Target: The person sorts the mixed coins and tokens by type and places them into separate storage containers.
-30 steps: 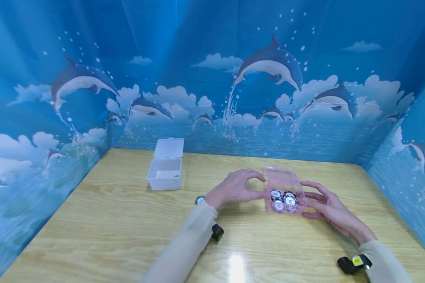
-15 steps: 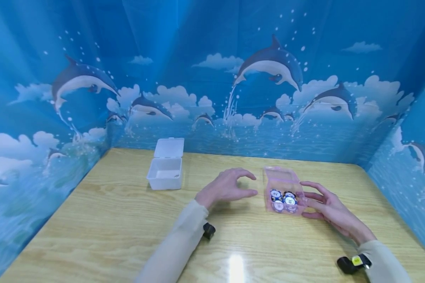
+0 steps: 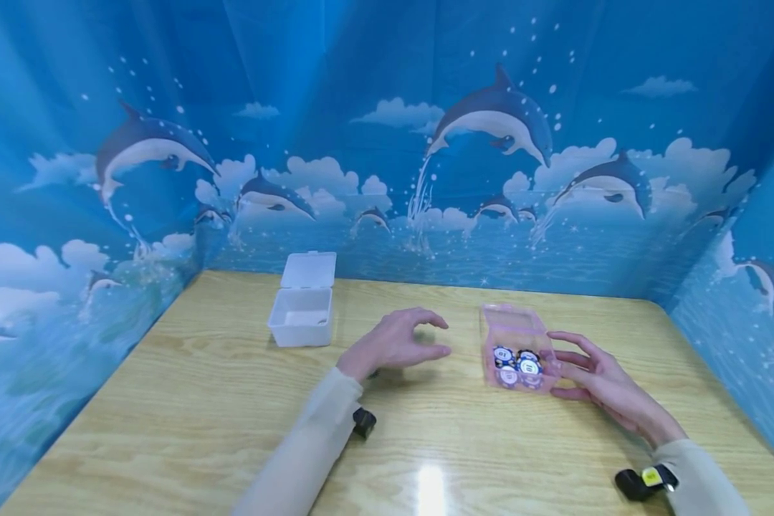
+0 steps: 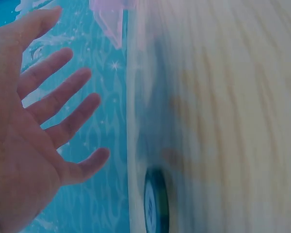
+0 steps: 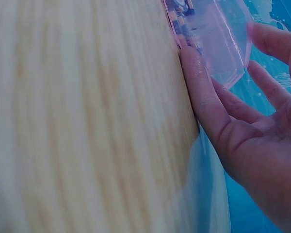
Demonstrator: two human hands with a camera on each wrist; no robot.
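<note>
I count two small plastic boxes on my light wooden table (image 3: 200, 401): one white opaque box with its hinged lid standing open (image 3: 301, 309) and one clear pink box, also with its lid up (image 3: 514, 349). Inside the pink box I make out round printed tokens (image 3: 516, 364), at least four, though they overlap and the exact number is beyond what my head view resolves. One more round dark-rimmed disc (image 4: 155, 203) shows blurred in my left wrist view. I see two bare hands, one left hand (image 3: 396, 342) and one right hand (image 3: 603, 387), and two pale long sleeves (image 3: 303, 459). I count two black wrist-mounted units (image 3: 641, 481), one per arm.
</note>
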